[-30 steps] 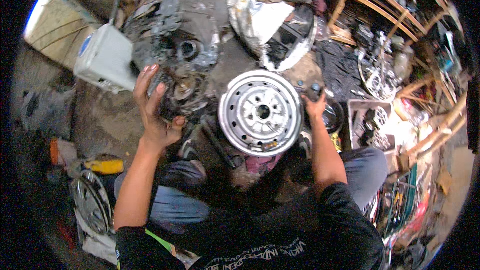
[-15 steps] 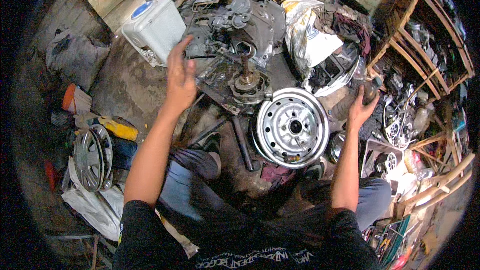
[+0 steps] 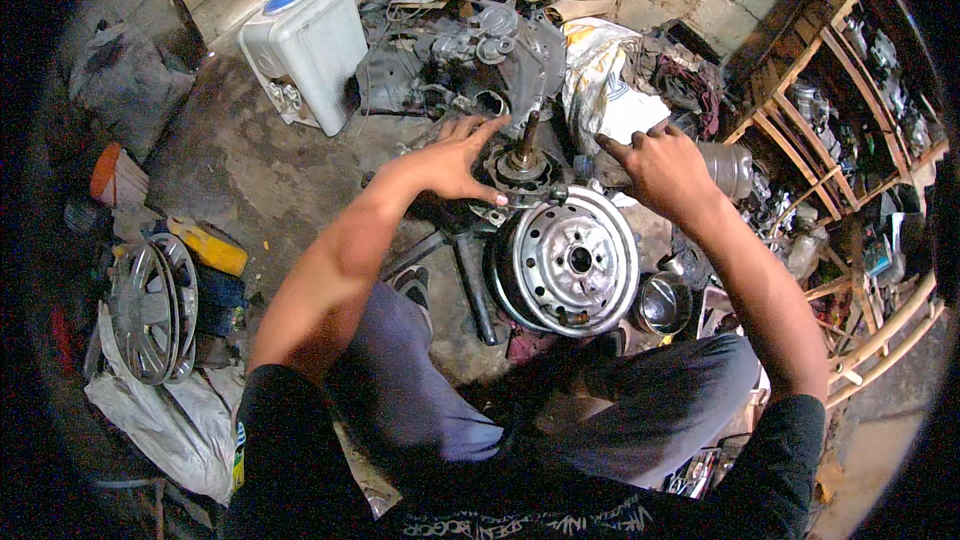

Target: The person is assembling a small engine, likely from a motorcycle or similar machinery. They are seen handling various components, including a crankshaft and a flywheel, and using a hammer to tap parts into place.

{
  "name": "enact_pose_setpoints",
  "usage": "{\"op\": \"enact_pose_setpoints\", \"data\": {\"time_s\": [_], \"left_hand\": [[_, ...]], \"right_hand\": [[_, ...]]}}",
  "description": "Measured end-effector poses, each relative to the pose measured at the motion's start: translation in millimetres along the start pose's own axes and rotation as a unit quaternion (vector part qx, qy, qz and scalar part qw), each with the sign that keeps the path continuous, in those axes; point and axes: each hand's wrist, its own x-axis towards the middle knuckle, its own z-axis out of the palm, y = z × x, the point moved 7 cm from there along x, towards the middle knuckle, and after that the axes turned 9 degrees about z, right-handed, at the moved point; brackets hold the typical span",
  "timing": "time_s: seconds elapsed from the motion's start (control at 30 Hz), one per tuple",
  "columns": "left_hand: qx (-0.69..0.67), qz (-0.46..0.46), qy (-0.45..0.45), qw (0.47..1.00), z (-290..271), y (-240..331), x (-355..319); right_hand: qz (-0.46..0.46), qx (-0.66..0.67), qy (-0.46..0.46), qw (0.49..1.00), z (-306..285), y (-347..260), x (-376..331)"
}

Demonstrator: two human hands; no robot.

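My left hand grip looks released, fingers splayed beside the shafted housing, at the wheel's 11 o'clock; right hand, 1-to-2 o'clock, can't tell. I'd judge positioning; next calls for sure finger contact.

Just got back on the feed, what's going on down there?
The person's bare right hand grips a translucent grey-brown plastic bottle, held on its side. The left hand is spread open beside a dark metal assembly with an upright shaft; whether it touches is unclear. A round silver metal wheel rim sits tilted on the person's side of that assembly, with neither hand on it.
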Motion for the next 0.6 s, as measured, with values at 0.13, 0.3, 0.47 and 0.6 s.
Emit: {"op": "enact_pose_setpoints", "data": {"time_s": [0.13,0.3,0.47,0.6], "left_hand": [[-0.008,-0.006,-0.034,0.999,10.9,0.6,8.9],[-0.030,-0.020,-0.059,0.998,20.8,-4.9,14.2],[-0.018,-0.033,-0.055,0.998,21.7,-9.3,17.7],[-0.024,-0.023,-0.050,0.998,19.4,-9.8,19.2]], "right_hand": [[-0.032,-0.072,0.003,0.997,-15.9,-14.4,11.1],[-0.065,-0.135,-0.030,0.988,-22.2,-27.5,23.6],[-0.064,-0.123,-0.016,0.990,-34.3,-24.4,30.9],[-0.069,-0.106,-0.021,0.992,-32.2,-18.3,29.3]]}}
